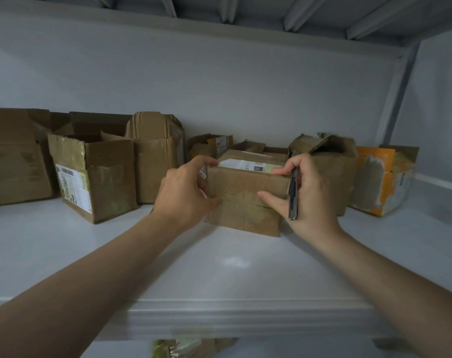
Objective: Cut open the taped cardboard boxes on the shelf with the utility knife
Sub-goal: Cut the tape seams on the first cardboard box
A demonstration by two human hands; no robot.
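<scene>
taped box [245, 200] is sitting mid shelf [219, 259]. left hand [186, 189] is curling round its 9 o'clock edge. right hand [312, 197] is pinching the 3 o'clock edge while pinning utility knife [293, 188]. risk: knife slipping, nicking palm. can't tell if blade's out.

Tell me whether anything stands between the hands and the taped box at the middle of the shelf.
Nothing visible does. The left hand grips the box at its left side; the right hand, holding the knife, touches its right side.
</scene>
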